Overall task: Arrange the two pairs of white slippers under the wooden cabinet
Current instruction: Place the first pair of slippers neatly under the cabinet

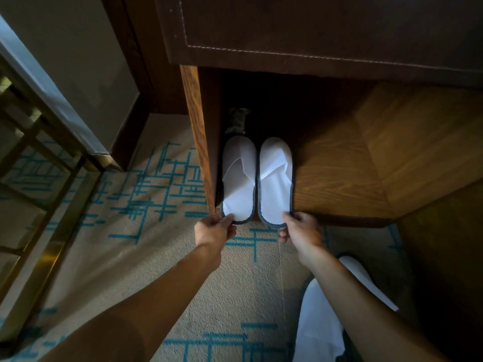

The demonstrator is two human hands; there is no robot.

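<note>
A person's two bare arms reach forward over patterned carpet [156, 231]. The left hand [215, 229] pinches the heel of the left slipper [239, 178], and the right hand [300, 229] pinches the heel of the right slipper [275, 178]. This white pair lies side by side, toes pointing under the wooden cabinet [339, 163], just beside its left panel. A second pair of slippers [318, 327] lies on the carpet beneath the right forearm, partly hidden.
</note>
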